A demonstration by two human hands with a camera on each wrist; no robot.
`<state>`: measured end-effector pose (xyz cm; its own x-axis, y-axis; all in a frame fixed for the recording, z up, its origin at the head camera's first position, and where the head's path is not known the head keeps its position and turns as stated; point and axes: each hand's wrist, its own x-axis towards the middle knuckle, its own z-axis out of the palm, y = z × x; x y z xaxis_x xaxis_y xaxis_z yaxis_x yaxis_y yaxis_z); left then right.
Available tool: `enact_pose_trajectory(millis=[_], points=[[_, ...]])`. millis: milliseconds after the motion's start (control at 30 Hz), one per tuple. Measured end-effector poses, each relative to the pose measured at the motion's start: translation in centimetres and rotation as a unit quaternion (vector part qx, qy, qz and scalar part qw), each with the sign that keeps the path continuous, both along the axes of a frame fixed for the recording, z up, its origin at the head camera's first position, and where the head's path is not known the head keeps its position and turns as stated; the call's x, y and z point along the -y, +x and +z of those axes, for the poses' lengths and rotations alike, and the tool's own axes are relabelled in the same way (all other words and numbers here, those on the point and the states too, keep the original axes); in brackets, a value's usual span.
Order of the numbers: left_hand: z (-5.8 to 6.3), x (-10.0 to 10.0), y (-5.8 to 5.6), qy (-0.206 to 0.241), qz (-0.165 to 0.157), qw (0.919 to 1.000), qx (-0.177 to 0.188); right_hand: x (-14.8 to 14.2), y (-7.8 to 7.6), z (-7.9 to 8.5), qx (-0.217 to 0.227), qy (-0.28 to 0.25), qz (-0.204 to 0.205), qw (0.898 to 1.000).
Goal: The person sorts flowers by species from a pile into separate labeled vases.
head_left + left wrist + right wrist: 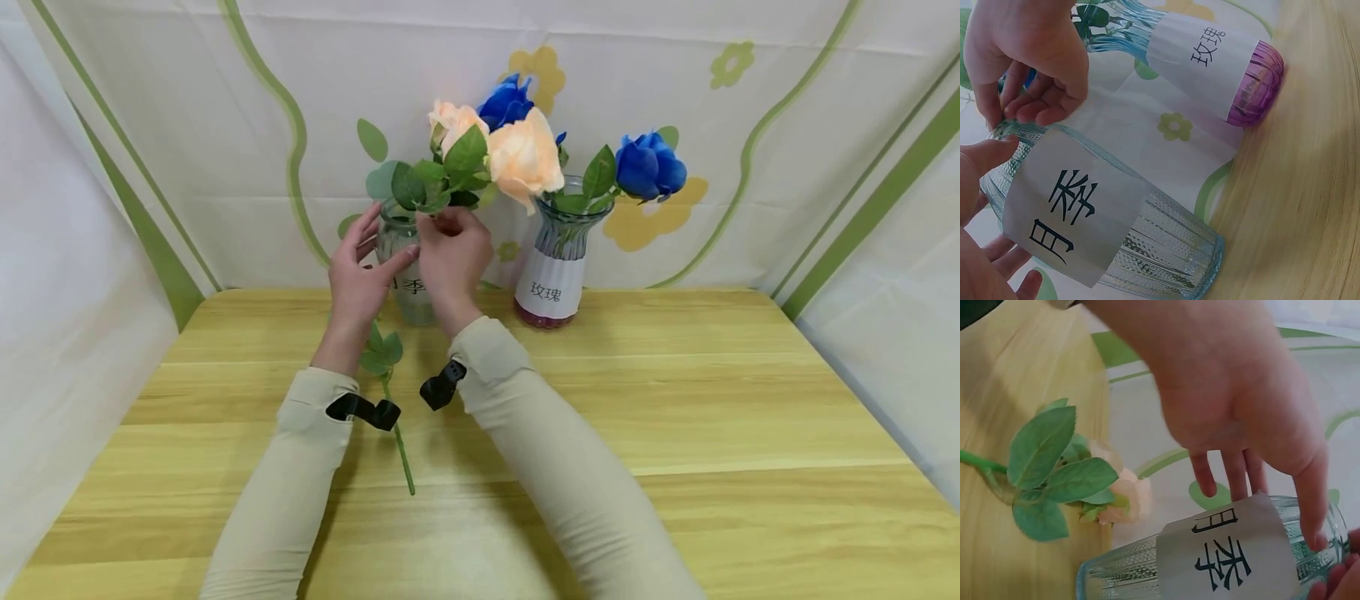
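My left hand (358, 271) holds a clear ribbed glass vase (1166, 237) with a white label, thumb on the near side and fingers around the far side. At the vase's mouth, my right hand (459, 254) pinches a flower stem under green leaves (427, 179); the pinched part is mostly hidden. Above it are two peach roses (525, 154); which stem belongs to which bloom I cannot tell. Another peach rose (1125, 494) lies on the table, its green stem (403, 454) beside my left forearm.
Right of my hands stands a second glass vase (551, 287) with a purple base and white label. It holds blue roses (651, 167), and one more blue bloom (506, 102) shows behind the peach ones. A patterned cloth (630, 75) hangs behind the wooden table (675, 433).
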<state>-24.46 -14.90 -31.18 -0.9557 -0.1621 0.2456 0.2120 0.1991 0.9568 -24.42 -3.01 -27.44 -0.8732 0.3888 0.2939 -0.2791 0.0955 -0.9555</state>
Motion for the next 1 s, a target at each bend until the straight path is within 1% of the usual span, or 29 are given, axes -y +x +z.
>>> enact_pose_trajectory(millis=[100, 200, 267, 433, 600, 733, 800, 867, 1000], points=[[-0.1, 0.1, 0.0, 0.001, -0.002, 1.0000, 0.003, 0.0, -0.2, 0.0, 0.037, -0.020, 0.017, 0.999], [-0.1, 0.1, -0.1, 0.004, -0.003, 1.0000, 0.006, -0.2, -0.3, -0.3, 0.054, -0.039, 0.030, 0.997], [-0.1, 0.1, -0.1, 0.004, -0.004, 1.0000, 0.005, -0.3, -0.2, -0.7, 0.052, -0.056, 0.038, 0.996], [-0.1, 0.1, -0.2, 0.005, -0.004, 1.0000, -0.001, -1.1, -0.1, -2.1, 0.025, -0.088, 0.059, 0.994], [-0.1, -0.1, -0.1, 0.002, 0.000, 1.0000, -0.002, -2.8, 0.2, -4.1, 0.007, -0.074, 0.072, 0.995], [-0.1, -0.3, -0.2, 0.001, 0.002, 1.0000, -0.001, -4.2, 0.9, -4.8, 0.002, -0.052, 0.073, 0.996], [-0.1, -0.3, -0.2, 0.001, 0.001, 1.0000, 0.000, -4.6, 1.2, -4.8, -0.008, -0.044, 0.066, 0.997], [-0.1, -0.3, -0.3, 0.003, 0.001, 1.0000, -0.001, -4.8, 1.4, -4.3, -0.027, -0.042, 0.054, 0.997], [0.0, -0.2, -0.1, 0.007, 0.003, 1.0000, -0.002, -4.1, 1.0, -2.7, -0.047, -0.053, 0.029, 0.997]])
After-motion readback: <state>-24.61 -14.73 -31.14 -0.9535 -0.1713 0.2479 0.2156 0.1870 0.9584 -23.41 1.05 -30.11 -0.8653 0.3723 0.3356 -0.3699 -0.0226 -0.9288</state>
